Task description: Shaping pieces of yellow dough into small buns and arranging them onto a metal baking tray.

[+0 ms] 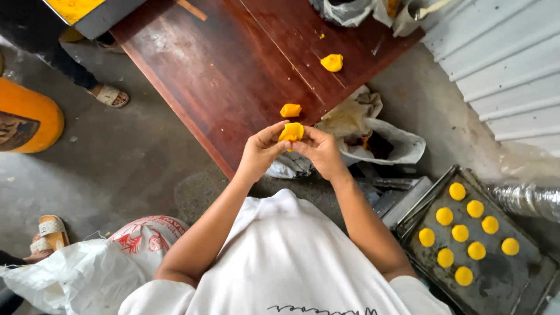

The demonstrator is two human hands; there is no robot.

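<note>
Shaping step: left hand [261,153] and right hand [319,150] pinched together on yellow dough lump [291,132] above wooden table [233,76]; probably next, rounding, then placing on baking tray [501,280].

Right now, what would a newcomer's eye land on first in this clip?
First, the yellow dough lump pinched between the left hand and right hand at the centre, over the edge of the dark wooden table. Next, the metal tray at lower right on the floor, holding nine round yellow dough balls. Two more dough pieces lie on the table beyond the hands.
</note>
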